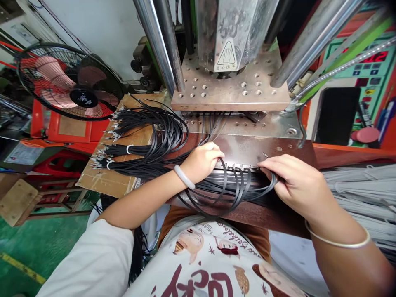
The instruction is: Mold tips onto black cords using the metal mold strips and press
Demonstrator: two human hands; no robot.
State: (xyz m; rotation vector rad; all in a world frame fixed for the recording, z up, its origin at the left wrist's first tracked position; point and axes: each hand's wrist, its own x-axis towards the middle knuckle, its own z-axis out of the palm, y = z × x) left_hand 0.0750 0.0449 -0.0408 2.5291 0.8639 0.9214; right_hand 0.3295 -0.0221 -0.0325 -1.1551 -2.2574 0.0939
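Observation:
Several black cables (238, 187) loop below a narrow metal strip (238, 166) with small slots, and their ends sit along it. At the strip's left end, my left hand (204, 161) is closed, thumb and fingers pinched on a black cable. My right hand (297, 181) pinches another black cable (272, 181) close to its tip, at the strip's right end. The fingers partly hide both cable ends. To the left of my left hand lie bundles of black cables (145, 154) with silvery connectors, some bound with white ties.
Ahead stands a press with a drilled metal plate (229, 93) between steel columns. A fan (71, 82) is at left, beside a cardboard sheet (123, 185) under the bundles. Grey cables (361, 194) lie at right. A phone (337, 115) rests by the control panel (371, 70).

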